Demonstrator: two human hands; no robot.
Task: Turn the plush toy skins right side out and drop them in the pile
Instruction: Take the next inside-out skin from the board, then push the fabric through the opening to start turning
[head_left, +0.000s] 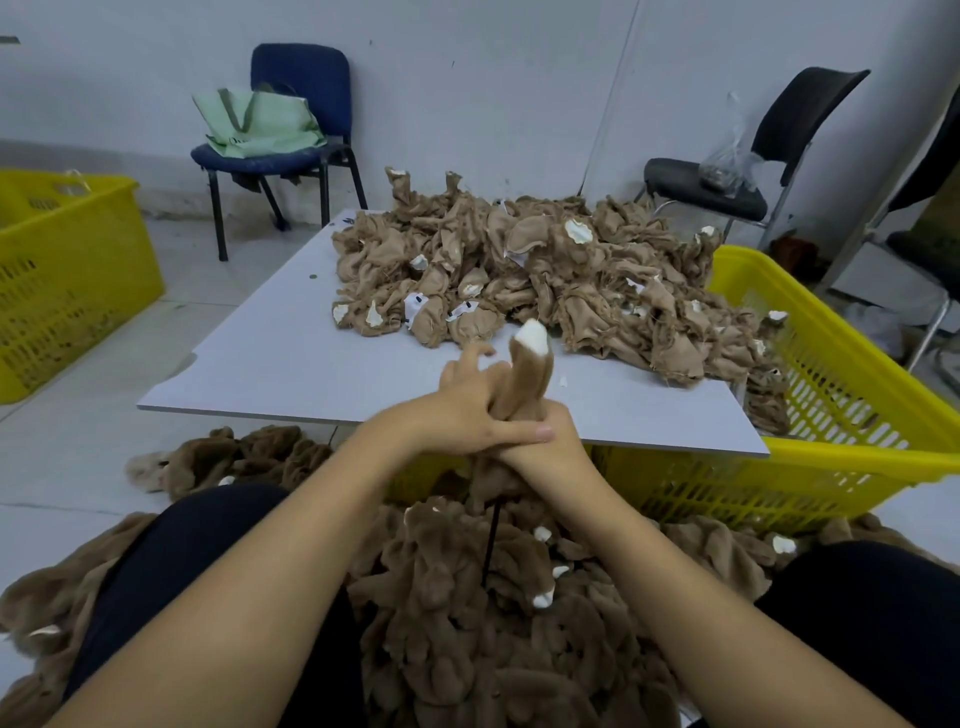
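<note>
Grey board (270, 364) heaped with inside-out skins (545, 280).
Both the left hand (467, 410) and right hand (540, 441) grip one plush skin (530, 369), fingers curled round it.

- Unturned skins heap (545, 275) on board (270, 358), far right side.
- Turned skins pile (467, 597) on floor between my knees.
- Crate (831, 441) right of board, crate (67, 280) left.
- Two chairs (296, 130) (753, 156) behind, along wall.

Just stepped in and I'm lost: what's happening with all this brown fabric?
A seated person is turning a plush toy skin right side out, left hand and right hand both gripping it. Inside-out skins are heaped on the table; finished furry ones pile on the floor between the knees.
</note>
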